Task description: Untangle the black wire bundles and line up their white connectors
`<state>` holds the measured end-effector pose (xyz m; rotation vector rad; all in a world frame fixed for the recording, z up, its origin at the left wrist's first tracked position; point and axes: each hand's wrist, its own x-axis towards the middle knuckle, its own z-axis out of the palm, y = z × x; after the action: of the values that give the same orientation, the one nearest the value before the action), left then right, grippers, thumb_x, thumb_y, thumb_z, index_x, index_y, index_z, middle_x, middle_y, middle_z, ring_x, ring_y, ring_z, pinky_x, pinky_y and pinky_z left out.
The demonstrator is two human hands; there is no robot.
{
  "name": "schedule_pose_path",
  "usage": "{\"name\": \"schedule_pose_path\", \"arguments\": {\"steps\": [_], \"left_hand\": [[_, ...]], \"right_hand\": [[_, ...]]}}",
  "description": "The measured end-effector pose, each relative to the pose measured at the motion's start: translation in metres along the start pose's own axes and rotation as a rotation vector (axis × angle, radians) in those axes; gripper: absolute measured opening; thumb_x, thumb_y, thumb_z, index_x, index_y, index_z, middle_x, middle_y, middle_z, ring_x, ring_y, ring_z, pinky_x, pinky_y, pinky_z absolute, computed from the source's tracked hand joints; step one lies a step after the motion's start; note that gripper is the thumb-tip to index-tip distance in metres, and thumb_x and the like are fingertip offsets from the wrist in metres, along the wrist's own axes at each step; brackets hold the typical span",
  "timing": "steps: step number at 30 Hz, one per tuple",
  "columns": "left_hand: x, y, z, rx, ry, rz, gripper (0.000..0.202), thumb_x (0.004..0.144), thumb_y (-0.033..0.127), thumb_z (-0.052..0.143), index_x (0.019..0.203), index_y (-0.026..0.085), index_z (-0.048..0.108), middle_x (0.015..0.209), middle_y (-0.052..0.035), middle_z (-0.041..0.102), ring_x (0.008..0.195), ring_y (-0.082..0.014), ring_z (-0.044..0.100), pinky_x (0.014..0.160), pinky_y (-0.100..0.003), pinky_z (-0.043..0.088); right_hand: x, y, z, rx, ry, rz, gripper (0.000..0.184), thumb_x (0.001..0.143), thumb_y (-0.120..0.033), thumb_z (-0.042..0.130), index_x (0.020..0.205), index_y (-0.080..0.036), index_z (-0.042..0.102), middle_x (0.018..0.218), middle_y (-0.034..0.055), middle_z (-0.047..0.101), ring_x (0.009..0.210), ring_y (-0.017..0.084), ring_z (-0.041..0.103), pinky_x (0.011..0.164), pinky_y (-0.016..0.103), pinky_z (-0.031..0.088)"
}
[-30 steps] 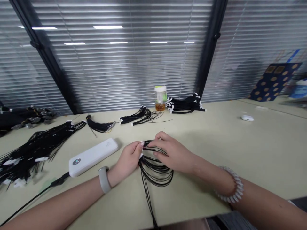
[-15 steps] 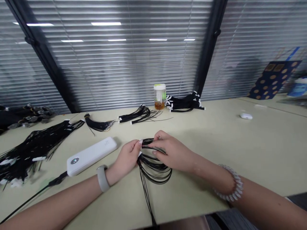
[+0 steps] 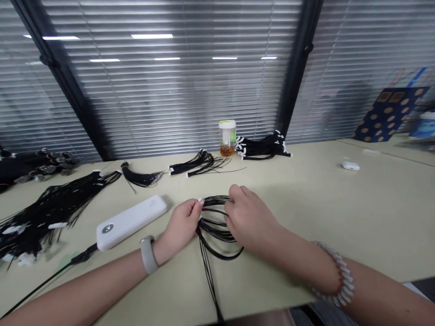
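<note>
A bundle of thin black cables (image 3: 217, 234) loops between my hands above the table, its loose ends hanging toward the table's front edge. My left hand (image 3: 185, 222) pinches the bundle at its left side, thumb on top, where a bit of white shows. At the right side of the loops, my right hand (image 3: 249, 217) is closed around the cables with its fingers curled in. The fingertips of the right hand are partly hidden behind the knuckles.
A white power bank (image 3: 132, 222) with a black cord lies left of my hands. More black cable bundles (image 3: 64, 199) spread over the left and back. A lidded jar (image 3: 227, 138) stands by the blinds. A white earbud case (image 3: 350, 166) and a dotted bag (image 3: 389, 115) are on the right.
My right hand has turned and closed its fingers on the loops, moving slightly right. The lower loops are gathered closer together. My left hand keeps its hold.
</note>
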<state>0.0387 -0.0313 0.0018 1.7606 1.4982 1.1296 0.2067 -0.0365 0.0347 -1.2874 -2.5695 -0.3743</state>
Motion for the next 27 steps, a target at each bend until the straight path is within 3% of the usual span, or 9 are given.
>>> {"name": "schedule_pose_path", "arguments": {"steps": [3, 6, 8, 12, 14, 16, 19, 23, 27], "left_hand": [[0.000, 0.001, 0.000, 0.013, 0.012, 0.002, 0.037, 0.080, 0.046, 0.040, 0.056, 0.019, 0.037, 0.052, 0.0033, 0.037, 0.051, -0.0123, 0.034, 0.048, -0.023, 0.028], [0.000, 0.002, -0.002, 0.007, 0.007, 0.004, 0.035, 0.081, 0.043, 0.041, 0.056, 0.018, 0.039, 0.053, 0.0026, 0.039, 0.052, -0.0125, 0.037, 0.048, -0.023, 0.030], [0.001, 0.002, -0.002, -0.012, 0.000, -0.010, 0.035, 0.081, 0.044, 0.041, 0.057, 0.018, 0.041, 0.053, 0.0023, 0.041, 0.051, -0.0126, 0.038, 0.047, -0.023, 0.031], [0.003, -0.003, -0.003, -0.050, 0.004, -0.046, 0.037, 0.082, 0.046, 0.040, 0.062, 0.016, 0.046, 0.053, 0.0011, 0.045, 0.049, -0.0127, 0.042, 0.046, -0.023, 0.034], [0.005, -0.007, -0.003, -0.073, 0.002, -0.075, 0.037, 0.082, 0.048, 0.039, 0.063, 0.016, 0.046, 0.051, 0.0024, 0.043, 0.045, -0.0117, 0.040, 0.042, -0.022, 0.033], [0.006, -0.010, -0.003, -0.087, 0.002, -0.108, 0.038, 0.082, 0.050, 0.039, 0.063, 0.017, 0.045, 0.048, 0.0042, 0.039, 0.040, -0.0105, 0.037, 0.038, -0.022, 0.030], [0.006, -0.011, -0.003, -0.093, 0.001, -0.123, 0.038, 0.082, 0.051, 0.039, 0.064, 0.017, 0.044, 0.047, 0.0053, 0.037, 0.037, -0.0095, 0.037, 0.036, -0.021, 0.030], [0.004, -0.008, -0.003, -0.097, -0.010, -0.091, 0.037, 0.083, 0.049, 0.038, 0.064, 0.018, 0.043, 0.047, 0.0057, 0.037, 0.037, -0.0092, 0.037, 0.036, -0.021, 0.030], [0.003, -0.005, -0.003, -0.083, 0.021, -0.066, 0.036, 0.082, 0.046, 0.040, 0.060, 0.018, 0.039, 0.045, 0.0062, 0.035, 0.036, -0.0088, 0.035, 0.037, -0.021, 0.030]], "right_hand": [[-0.001, -0.001, -0.001, 0.051, -0.087, -0.001, 0.016, 0.076, -0.014, 0.046, 0.071, -0.014, 0.061, 0.078, 0.0110, 0.055, 0.069, 0.020, 0.051, 0.057, 0.031, 0.036], [0.000, 0.005, 0.000, 0.274, -0.148, 0.092, 0.012, 0.075, -0.018, 0.047, 0.068, -0.016, 0.056, 0.066, 0.0054, 0.057, 0.059, 0.015, 0.049, 0.051, 0.026, 0.033], [0.004, 0.013, 0.003, 0.581, -0.236, 0.168, 0.012, 0.076, -0.023, 0.046, 0.067, -0.017, 0.053, 0.063, 0.0027, 0.058, 0.053, 0.011, 0.048, 0.047, 0.023, 0.033], [0.014, 0.032, 0.007, 1.418, -0.640, 0.338, 0.021, 0.080, -0.028, 0.038, 0.081, -0.015, 0.055, 0.065, 0.0013, 0.061, 0.041, 0.007, 0.049, 0.039, 0.019, 0.038], [0.016, 0.039, 0.008, 1.658, -0.740, 0.330, 0.022, 0.078, -0.023, 0.040, 0.090, -0.015, 0.056, 0.067, 0.0006, 0.061, 0.045, 0.008, 0.055, 0.039, 0.018, 0.043], [0.015, 0.042, 0.008, 1.665, -0.791, 0.256, 0.027, 0.071, -0.013, 0.043, 0.093, -0.015, 0.058, 0.070, -0.0003, 0.060, 0.051, 0.009, 0.060, 0.041, 0.017, 0.046], [0.012, 0.036, 0.012, 1.421, -0.848, 0.163, 0.032, 0.063, -0.004, 0.043, 0.087, -0.014, 0.060, 0.063, -0.0024, 0.058, 0.050, 0.008, 0.060, 0.039, 0.015, 0.046], [0.008, 0.014, 0.022, 1.346, -0.825, 0.174, 0.014, 0.074, -0.015, 0.045, 0.081, -0.014, 0.056, 0.056, -0.0028, 0.058, 0.042, 0.007, 0.057, 0.035, 0.013, 0.042], [0.005, -0.009, 0.034, 1.331, -0.730, 0.166, 0.020, 0.080, -0.026, 0.041, 0.065, -0.014, 0.049, 0.058, -0.0018, 0.059, 0.036, 0.005, 0.052, 0.030, 0.012, 0.038]]}}
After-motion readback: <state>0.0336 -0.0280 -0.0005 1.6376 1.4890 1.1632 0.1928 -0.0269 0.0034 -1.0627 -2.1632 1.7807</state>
